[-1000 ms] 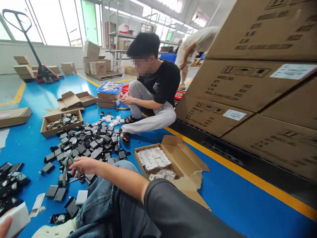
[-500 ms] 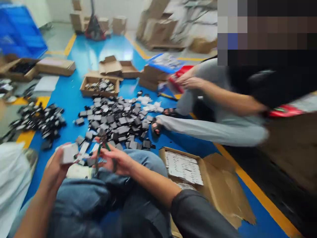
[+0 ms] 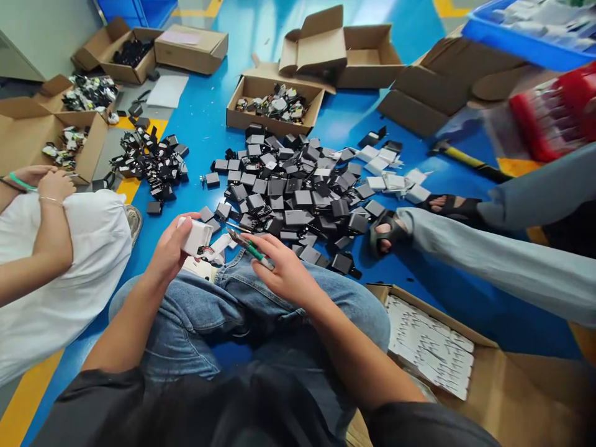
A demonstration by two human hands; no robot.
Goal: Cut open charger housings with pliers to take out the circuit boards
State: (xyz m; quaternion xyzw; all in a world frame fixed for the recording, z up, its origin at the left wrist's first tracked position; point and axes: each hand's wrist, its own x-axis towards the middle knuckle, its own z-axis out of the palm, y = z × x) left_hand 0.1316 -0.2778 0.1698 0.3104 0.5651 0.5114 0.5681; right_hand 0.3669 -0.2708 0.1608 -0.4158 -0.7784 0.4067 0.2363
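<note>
The left hand grips a white case. The right hand, curled round green-handled pliers, points their long axis leftward, apart from it.

A white case is gripped by the left hand, with wires exposed at one end. Pliers (green-handled) are held in the right hand. Dark boxes are heaped on the blue floor beside a parts carton's near edge; white blocks are packed along another carton's far edge.
</note>
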